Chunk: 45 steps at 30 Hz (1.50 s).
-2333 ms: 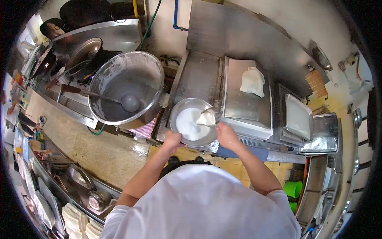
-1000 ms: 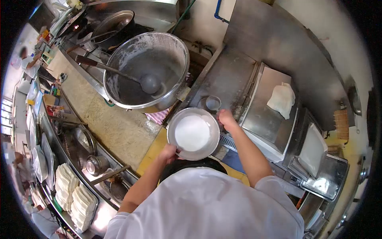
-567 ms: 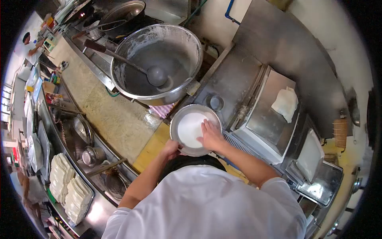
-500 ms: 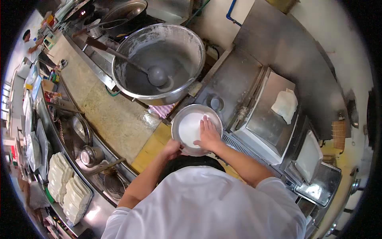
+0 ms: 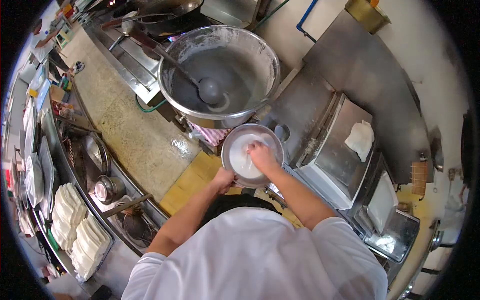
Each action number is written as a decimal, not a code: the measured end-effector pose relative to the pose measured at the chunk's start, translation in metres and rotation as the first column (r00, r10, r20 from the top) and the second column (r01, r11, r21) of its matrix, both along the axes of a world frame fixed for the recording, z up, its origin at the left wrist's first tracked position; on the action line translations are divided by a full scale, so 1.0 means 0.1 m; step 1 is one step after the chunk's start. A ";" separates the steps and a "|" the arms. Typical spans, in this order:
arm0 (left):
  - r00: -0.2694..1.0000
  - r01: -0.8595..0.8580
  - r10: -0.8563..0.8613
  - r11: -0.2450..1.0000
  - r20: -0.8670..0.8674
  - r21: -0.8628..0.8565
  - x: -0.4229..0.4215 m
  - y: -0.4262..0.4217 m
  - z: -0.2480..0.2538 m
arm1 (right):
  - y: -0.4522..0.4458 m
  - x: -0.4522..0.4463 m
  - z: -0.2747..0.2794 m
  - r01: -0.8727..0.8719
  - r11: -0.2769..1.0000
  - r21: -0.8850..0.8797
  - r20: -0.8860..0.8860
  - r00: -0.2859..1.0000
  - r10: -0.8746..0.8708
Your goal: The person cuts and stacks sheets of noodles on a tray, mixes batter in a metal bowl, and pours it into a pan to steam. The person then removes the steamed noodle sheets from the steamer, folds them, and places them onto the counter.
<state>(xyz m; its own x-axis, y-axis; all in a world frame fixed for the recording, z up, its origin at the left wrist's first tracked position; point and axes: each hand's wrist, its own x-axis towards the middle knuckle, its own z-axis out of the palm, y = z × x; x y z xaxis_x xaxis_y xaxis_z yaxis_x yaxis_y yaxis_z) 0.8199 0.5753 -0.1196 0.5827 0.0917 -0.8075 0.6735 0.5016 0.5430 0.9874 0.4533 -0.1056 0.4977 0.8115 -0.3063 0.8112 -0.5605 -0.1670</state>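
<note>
A metal bowl (image 5: 228, 148) with smooth white contents (image 5: 241, 163) is held in front of my body. My left hand (image 5: 224, 180) grips its near-left rim. Inside the bowl, the fingers of my right hand (image 5: 261, 156) are bunched together at the white surface, where streaks show. What they hold, if anything, is hidden. Just beyond stands a large steel pot (image 5: 272, 65) with greyish liquid in it. A long-handled ladle (image 5: 210, 91) rests in that pot, its cup up and its handle over the left rim.
A steel counter on the right carries a small cup (image 5: 282, 132) and a metal box with a white cloth (image 5: 360, 140) on top. At left, a counter holds stacked white folded pieces (image 5: 90, 246) and a small metal pot (image 5: 108, 189). Another person (image 5: 45, 47) stands far left.
My right hand has gone from flat, spread fingers to bunched fingers in the white contents. The bowl has moved slightly right and away, and the view has shifted.
</note>
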 end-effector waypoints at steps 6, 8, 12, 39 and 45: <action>1.000 0.005 -0.007 0.999 0.028 0.049 0.07 0.02 0.76 | 0.14 -0.01 -0.13 0.190 0.917 0.350 0.005 0.979 -0.204; 0.987 -0.133 0.132 0.991 0.093 0.004 0.06 -0.15 0.26 | 0.11 -0.13 -0.18 0.113 0.895 0.431 0.024 0.990 -0.136; 0.998 -0.062 0.060 0.996 0.029 0.066 0.09 -0.14 0.57 | -0.07 -0.36 -0.03 0.072 0.923 0.379 -0.074 0.996 -0.047; 0.970 0.076 -0.048 0.991 0.240 -0.111 0.59 -0.63 1.12 | -0.57 0.25 0.91 0.229 0.805 0.547 0.142 0.922 -0.359; 0.956 0.042 -0.013 0.995 0.292 -0.091 0.62 -0.65 1.28 | -0.50 0.08 1.07 0.232 0.801 0.552 0.014 0.958 -0.287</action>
